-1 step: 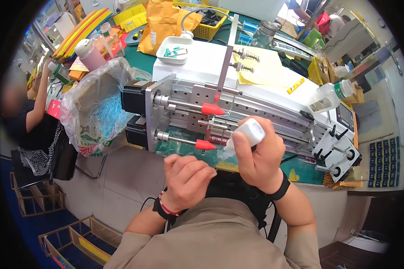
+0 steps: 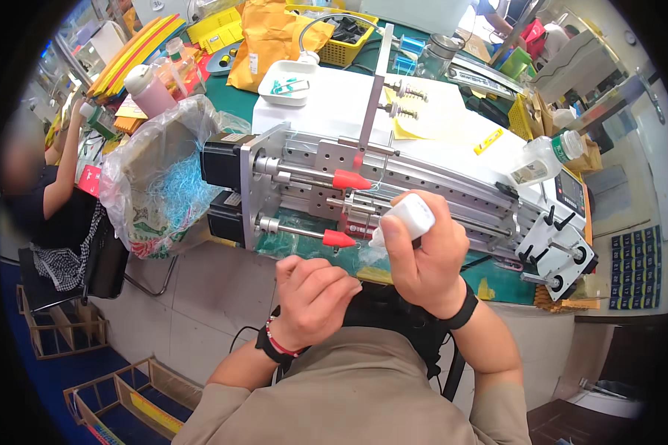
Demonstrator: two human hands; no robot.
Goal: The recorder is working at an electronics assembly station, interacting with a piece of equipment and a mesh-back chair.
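Gripping a small white bottle, the right hand holds it over the near side of the metal rail machine, and the left hand hovers just in front of the machine, its fingers curled in, though I cannot tell whether they pinch anything. To the left of the machine, close to its black motors, stands a plastic-lined bin with blue strands in it; beyond the machine are a white tray, an orange envelope, a yellow basket and a yellow sheet, and a clear bottle is near the machine's right end. The green worktop shows along the machine's near edge. A metal arm crosses the machine's far rail, and two red tips stand on its rods, left of the white bottle, which hides part of the machine behind it. The white bottle's long axis slants across the machine's rods, its broad base turned up and rightward, its narrow pale end pointing down and left, towards the nearer red tip
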